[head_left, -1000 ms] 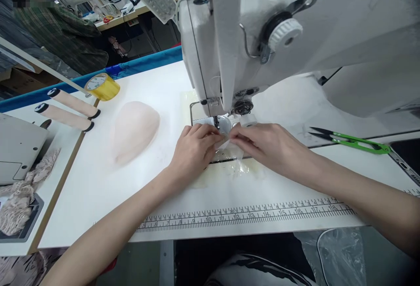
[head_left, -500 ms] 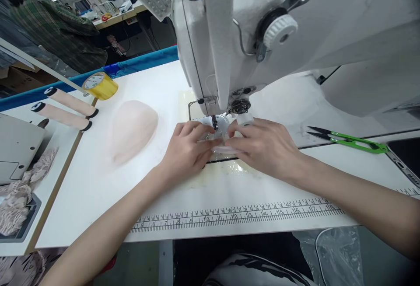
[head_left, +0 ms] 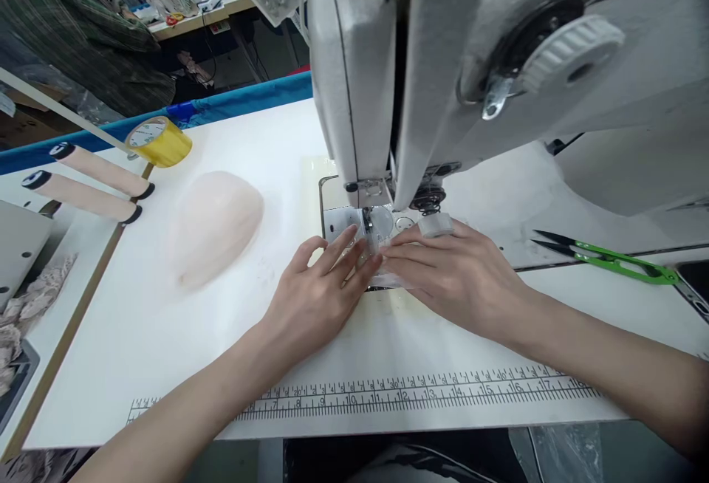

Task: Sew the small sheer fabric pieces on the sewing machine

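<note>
Below the needle and presser foot (head_left: 366, 218) of a white sewing machine (head_left: 354, 84), both hands rest close together at the needle plate (head_left: 339, 221). My left hand (head_left: 324, 291) lies palm down with fingers spread, their tips just in front of the foot. My right hand (head_left: 465, 276) has its fingers pressed together over a small pale, sheer strip (head_left: 396, 281), mostly hidden beneath them. A white knob (head_left: 436, 224) on the machine overlaps the right hand's back. Left of the hands, a pale pink moulded cup (head_left: 218, 228) lies on the white table (head_left: 233, 335).
Green-handled thread snips (head_left: 614, 258) and a phone (head_left: 695, 280) lie at the right. Yellow tape (head_left: 159, 142) and two pink thread cones (head_left: 100, 173) are at the back left. A ruler strip (head_left: 388, 394) runs along the front edge. Behind, a person (head_left: 83, 47) sits near another machine.
The view has moved closer to the machine. My left fingers have spread and flattened, while my right fingers have drawn together over the strip beside the foot.
</note>
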`<act>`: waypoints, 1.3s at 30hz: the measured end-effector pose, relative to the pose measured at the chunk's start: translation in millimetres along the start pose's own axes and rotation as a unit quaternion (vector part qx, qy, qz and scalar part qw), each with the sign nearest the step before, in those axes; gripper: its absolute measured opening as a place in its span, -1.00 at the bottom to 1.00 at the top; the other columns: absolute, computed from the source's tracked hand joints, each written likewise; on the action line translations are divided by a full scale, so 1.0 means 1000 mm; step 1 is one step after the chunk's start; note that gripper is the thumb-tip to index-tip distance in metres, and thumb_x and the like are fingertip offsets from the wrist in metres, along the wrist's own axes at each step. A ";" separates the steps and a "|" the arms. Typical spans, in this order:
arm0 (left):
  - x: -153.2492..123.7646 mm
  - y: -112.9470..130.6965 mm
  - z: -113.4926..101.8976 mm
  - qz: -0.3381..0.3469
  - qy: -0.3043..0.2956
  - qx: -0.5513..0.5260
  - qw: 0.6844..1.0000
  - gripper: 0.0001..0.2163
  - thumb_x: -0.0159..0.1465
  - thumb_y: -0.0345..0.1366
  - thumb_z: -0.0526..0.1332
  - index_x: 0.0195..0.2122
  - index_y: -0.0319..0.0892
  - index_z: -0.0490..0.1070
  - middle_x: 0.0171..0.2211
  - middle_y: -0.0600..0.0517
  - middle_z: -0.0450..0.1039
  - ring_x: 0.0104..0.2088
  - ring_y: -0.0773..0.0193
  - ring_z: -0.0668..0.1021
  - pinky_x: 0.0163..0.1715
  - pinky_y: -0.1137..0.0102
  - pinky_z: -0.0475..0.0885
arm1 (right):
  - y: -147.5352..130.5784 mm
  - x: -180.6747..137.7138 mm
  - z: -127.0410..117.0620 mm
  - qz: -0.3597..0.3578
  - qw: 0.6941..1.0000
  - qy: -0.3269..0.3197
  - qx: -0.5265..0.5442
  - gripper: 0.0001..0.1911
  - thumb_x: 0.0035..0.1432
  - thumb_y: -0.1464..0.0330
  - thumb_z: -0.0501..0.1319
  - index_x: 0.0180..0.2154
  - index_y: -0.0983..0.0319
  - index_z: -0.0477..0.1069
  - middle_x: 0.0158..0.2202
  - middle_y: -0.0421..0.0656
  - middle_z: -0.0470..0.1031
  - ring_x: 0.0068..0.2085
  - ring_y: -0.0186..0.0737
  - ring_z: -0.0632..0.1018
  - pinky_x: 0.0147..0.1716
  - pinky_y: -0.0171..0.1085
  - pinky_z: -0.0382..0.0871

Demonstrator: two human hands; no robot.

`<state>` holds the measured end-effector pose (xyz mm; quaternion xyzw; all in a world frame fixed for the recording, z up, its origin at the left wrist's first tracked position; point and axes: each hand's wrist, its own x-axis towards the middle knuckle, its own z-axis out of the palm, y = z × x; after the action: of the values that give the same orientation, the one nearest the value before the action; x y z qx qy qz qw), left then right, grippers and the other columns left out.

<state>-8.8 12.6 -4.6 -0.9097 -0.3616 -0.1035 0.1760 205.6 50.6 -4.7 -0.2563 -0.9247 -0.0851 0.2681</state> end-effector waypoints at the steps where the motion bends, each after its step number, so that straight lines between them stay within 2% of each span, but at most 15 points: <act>1: 0.000 0.000 0.000 -0.001 0.002 -0.002 1.000 -0.69 0.33 -0.43 0.15 0.09 -0.22 0.41 0.05 -0.11 0.50 0.18 0.02 0.43 -0.02 0.17 0.28 | 0.000 0.000 0.001 0.000 1.000 0.006 0.000 -0.71 0.23 0.60 0.09 -0.34 0.24 0.54 -0.32 -0.25 0.64 -0.25 -0.27 0.57 -0.22 -0.25 0.29; 11: 0.006 -0.011 0.010 -0.020 0.024 -0.005 1.000 -0.71 0.38 -0.37 0.11 0.10 -0.16 0.40 0.04 -0.06 0.51 0.17 0.10 0.44 0.06 0.15 0.23 | 0.009 0.001 0.010 -0.001 1.000 0.022 -0.014 -0.74 0.18 0.62 0.13 -0.32 0.25 0.54 -0.29 -0.23 0.64 -0.34 -0.26 0.55 -0.19 -0.21 0.28; 17: 0.009 -0.014 0.011 -0.040 0.022 -0.002 0.999 -0.73 0.39 -0.35 0.09 0.08 -0.15 0.42 0.04 -0.05 0.51 0.15 0.12 0.46 0.06 0.14 0.21 | 0.011 0.002 0.013 0.009 0.999 -0.002 -0.032 -0.85 0.25 0.49 0.19 -0.22 0.27 0.55 -0.26 -0.20 0.64 -0.27 -0.21 0.55 -0.09 -0.15 0.26; 24: 0.003 -0.001 0.003 -0.048 0.033 -0.001 0.998 -0.74 0.39 -0.32 0.09 0.05 -0.21 0.43 0.01 -0.05 0.53 0.08 0.13 0.52 0.01 0.16 0.25 | 0.006 -0.001 0.012 0.002 0.999 0.000 -0.039 -0.78 0.29 0.33 0.19 -0.14 0.29 0.55 -0.17 -0.17 0.63 -0.27 -0.19 0.53 0.00 -0.11 0.23; 30: 0.003 -0.003 0.005 -0.044 0.032 -0.008 0.998 -0.74 0.39 -0.31 0.10 0.05 -0.22 0.43 0.02 -0.04 0.52 0.08 0.13 0.51 0.02 0.15 0.24 | 0.006 -0.002 0.012 0.000 0.999 -0.010 -0.048 -0.76 0.32 0.34 0.15 -0.12 0.30 0.54 -0.19 -0.15 0.63 -0.20 -0.12 0.55 0.02 -0.08 0.21; 39: 0.003 -0.006 0.007 -0.050 0.036 -0.018 0.998 -0.73 0.39 -0.28 0.11 0.05 -0.23 0.42 0.03 -0.02 0.51 0.08 0.12 0.52 0.03 0.13 0.22 | 0.008 -0.001 0.014 0.011 0.998 -0.017 -0.054 -0.72 0.37 0.32 0.07 -0.14 0.26 0.54 -0.19 -0.16 0.63 -0.22 -0.13 0.56 0.02 -0.07 0.23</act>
<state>-10.1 21.3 -8.3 -0.8891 -0.3986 -0.1510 0.1670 204.0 60.8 -17.1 -0.2821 -0.9202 -0.1274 0.2396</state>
